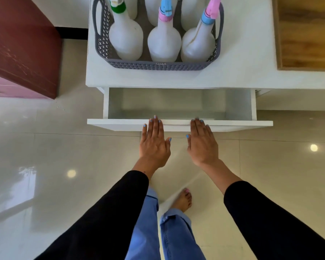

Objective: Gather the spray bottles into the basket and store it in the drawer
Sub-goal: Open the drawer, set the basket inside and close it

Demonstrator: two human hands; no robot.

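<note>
Basket: while it stands loaded on the white desk (pixel 242 53), upper centre of the frame, the grey woven-look plastic basket (pixel 158 65) lies straight beyond both hands, long axis running left to right.
Spray bottles: translucent white spray bottles (pixel 164 44), upright inside, with green, pink and blue collars.
Drawer: the smooth white drawer (pixel 176 104) stands pulled out between basket and hands, nothing visible inside.
Hands: left hand (pixel 154 145) and right hand (pixel 202 145) are flat, fingers straight on the drawer front, holding nothing; about equally near.

Perforated plastic basket (pixel 158 65), glossy floor tiles (pixel 64 147)
</note>
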